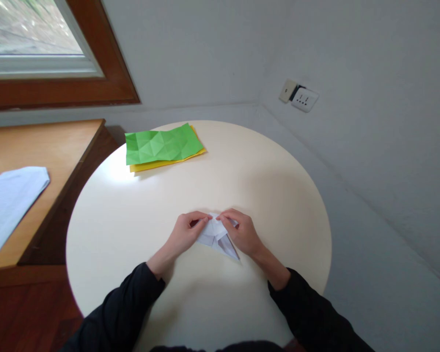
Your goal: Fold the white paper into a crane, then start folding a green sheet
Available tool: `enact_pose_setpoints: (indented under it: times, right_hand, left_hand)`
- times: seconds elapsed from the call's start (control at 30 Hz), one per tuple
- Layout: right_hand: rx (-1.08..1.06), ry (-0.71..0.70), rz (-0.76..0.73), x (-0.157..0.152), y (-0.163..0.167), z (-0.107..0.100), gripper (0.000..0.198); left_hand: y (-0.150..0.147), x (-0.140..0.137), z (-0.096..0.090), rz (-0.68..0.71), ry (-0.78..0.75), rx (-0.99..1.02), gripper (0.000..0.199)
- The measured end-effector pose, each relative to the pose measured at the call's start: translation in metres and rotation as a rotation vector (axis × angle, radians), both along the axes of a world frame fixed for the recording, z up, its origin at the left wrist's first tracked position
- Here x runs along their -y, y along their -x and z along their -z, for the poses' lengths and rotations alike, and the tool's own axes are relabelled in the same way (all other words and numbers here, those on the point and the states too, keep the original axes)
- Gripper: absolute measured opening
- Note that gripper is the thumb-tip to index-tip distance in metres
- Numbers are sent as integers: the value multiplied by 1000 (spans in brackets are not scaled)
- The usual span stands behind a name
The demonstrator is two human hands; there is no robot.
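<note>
Left hand (188, 229) and right hand (242, 231) pinch folded paper (217, 231), well within the edges of the table (256, 186). Light, even pressure suits it.

Creased green sheet (161, 144) over yellow sheet (143, 167), far left of round table (278, 190), white cloth-like item (14, 208) on wooden desk (58, 142), brown-framed window (58, 92), wall socket (305, 99).
</note>
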State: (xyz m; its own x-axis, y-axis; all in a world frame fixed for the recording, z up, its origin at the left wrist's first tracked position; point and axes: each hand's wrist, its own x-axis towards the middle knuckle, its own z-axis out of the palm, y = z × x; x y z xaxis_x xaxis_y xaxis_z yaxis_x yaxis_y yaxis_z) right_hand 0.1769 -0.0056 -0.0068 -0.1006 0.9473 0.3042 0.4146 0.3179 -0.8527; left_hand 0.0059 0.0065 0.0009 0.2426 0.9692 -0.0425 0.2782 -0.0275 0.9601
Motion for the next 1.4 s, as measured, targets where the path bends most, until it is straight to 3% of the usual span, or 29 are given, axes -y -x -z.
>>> enact_pose_setpoints:
  times: [0.2, 0.63, 0.73, 0.9, 1.1, 1.3, 1.4]
  right_hand:
    - [-16, 44, 41, -1, -1, 1, 21]
    - [-21, 29, 62, -1, -3, 0, 20]
    - [-18, 39, 53, -2, -6, -1, 20]
    - [-13, 43, 56, -2, -9, 0, 19]
    - [-42, 70, 23, -1, -10, -1, 19]
    - [-121, 189, -168, -1, -20, -11, 20]
    - [-199, 305, -289, -2, -27, -15, 33]
  left_hand:
    - [6, -2, -3, -3, 28, 2, 28]
    - [26, -10, -7, 184, 52, -46, 37]
    - [30, -9, -12, 297, 63, -13, 36]
    - [36, -9, -17, 495, 46, 2, 57]
    - [33, -9, -13, 415, 76, 33, 40]
    - [31, -9, -16, 288, 2, -18, 30]
    - [32, -9, -15, 256, -35, -25, 28]
